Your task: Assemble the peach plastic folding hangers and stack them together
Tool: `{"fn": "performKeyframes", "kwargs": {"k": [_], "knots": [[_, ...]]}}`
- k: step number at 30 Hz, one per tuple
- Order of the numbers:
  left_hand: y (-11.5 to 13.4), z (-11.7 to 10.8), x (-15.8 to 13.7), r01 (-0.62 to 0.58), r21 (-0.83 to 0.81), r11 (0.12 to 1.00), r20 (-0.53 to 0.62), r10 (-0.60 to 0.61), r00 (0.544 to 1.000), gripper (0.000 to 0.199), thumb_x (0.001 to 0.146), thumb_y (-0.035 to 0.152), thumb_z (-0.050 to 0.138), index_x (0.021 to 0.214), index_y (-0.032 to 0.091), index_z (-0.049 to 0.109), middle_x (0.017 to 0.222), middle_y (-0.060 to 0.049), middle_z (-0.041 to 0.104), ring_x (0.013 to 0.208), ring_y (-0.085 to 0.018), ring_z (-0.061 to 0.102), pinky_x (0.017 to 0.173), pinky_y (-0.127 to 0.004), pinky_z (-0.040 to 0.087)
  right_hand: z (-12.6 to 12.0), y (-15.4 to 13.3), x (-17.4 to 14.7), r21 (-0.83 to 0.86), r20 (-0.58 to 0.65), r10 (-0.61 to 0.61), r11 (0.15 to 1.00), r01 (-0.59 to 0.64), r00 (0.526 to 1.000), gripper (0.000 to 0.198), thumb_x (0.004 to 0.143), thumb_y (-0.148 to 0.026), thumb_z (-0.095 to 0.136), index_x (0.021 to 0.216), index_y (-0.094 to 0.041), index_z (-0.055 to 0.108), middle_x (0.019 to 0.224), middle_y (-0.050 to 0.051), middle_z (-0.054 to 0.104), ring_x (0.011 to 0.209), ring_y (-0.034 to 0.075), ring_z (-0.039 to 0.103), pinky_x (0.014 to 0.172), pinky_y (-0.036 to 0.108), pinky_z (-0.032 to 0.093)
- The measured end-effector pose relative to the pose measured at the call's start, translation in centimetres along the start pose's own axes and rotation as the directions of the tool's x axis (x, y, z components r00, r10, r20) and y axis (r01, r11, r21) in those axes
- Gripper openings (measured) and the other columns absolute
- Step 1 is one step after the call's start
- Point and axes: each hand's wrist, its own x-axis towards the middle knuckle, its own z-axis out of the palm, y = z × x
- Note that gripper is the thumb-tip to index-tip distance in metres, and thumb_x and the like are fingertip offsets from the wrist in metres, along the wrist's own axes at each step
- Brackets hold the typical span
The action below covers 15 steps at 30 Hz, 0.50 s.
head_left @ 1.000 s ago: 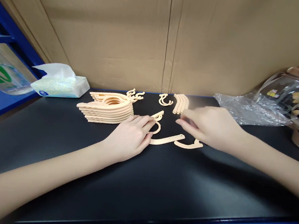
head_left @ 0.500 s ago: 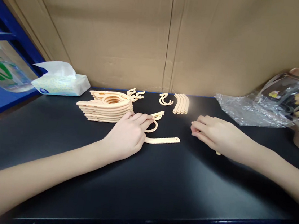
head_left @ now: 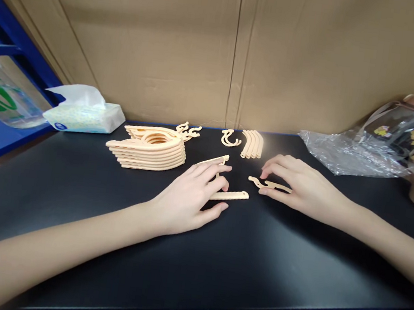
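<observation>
My left hand (head_left: 198,194) is over the middle of the table with its fingers spread and nothing gripped in them. Under and beside it lie a cream plastic hanger arm (head_left: 232,196) and another cream piece (head_left: 221,160), both partly hidden by the fingers. My right hand (head_left: 294,183) is open too, thumb apart from the curved fingers. A small cream hook piece (head_left: 255,181) and a slim curved strip (head_left: 278,186) show between its thumb and fingers; whether they touch the hand I cannot tell.
A stack of cream folding hangers (head_left: 147,152) stands left of centre. Behind are loose hooks (head_left: 187,131), more hooks (head_left: 229,138) and several hanger arms (head_left: 252,144). A tissue box (head_left: 87,115) is at left, clear plastic wrap (head_left: 350,155) and a transparent bag (head_left: 399,123) at right.
My left hand has shifted right and spread its fingers over the pieces. My right hand has opened, and the hook piece and strip beneath it now show.
</observation>
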Motion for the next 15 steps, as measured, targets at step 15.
{"fn": "performKeyframes", "kwargs": {"k": [15], "knots": [[-0.6,0.6,0.3,0.168,-0.083,0.982,0.113,-0.159,0.981,0.02,0.099,0.032,0.037,0.098,0.019,0.052,0.145,-0.012,0.041,0.141,-0.033,0.026,0.11,-0.059,0.028,1.0,-1.7,0.3,0.536,0.01,0.265,0.812,-0.229,0.964,0.01,0.083,-0.029,0.056,0.078,-0.021,0.055,0.077,0.0,0.062,0.071,0.015,0.058,0.071,0.03,0.048]]}}
